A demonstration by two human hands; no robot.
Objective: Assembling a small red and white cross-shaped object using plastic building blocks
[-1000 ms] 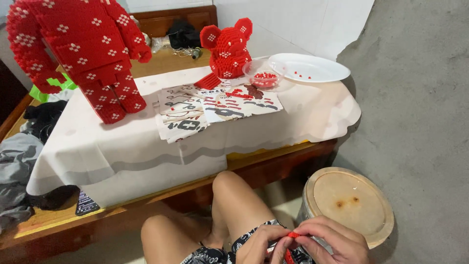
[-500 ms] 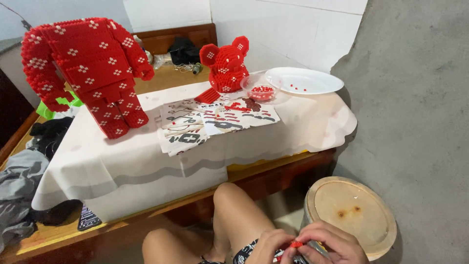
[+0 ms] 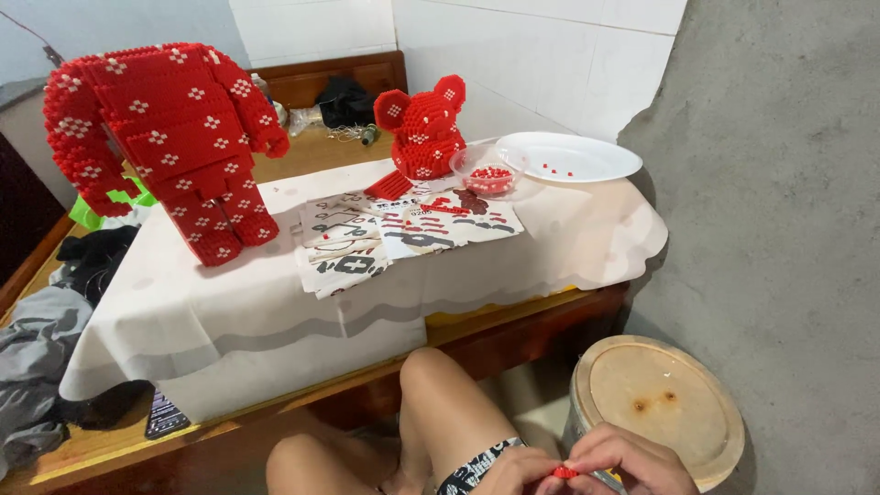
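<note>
Down at the bottom edge, right of centre, both hands meet over the lap: left hand (image 3: 513, 472) and right hand (image 3: 637, 463), fingertips pinching a small red brick piece (image 3: 565, 472) between them. Both grips are closed on that piece; how firmly, can't tell, since the frame cuts off the lower part of the hands.

Risks as I judge them: the piece is tiny and held above the bare knees (image 3: 435, 385) and the concrete floor (image 3: 779, 229), not over the counter (image 3: 275, 302). A slip of the fingertips would likely drop it to the floor or under the counter, where it is hard to spot. Pressing parts together off any surface could also make one pop loose.

Just right of the hands sits a round wooden stool (image 3: 660, 403), lower right; a dropped piece could bounce off it.

Farther up, the clear bowl (image 3: 489, 170) of red bits and the white plate (image 3: 568, 156) sit near the counter's upper-right edge, the plate close to the cloth's corner. A tug on the white cloth (image 3: 229, 312) by a knee could slide them off. The big red brick figure (image 3: 170, 137), upper left, stands close to the near edge; the small red bear head (image 3: 422, 124) sits mid-top. Printed sheets (image 3: 403, 229) lie loose, centre.
</note>
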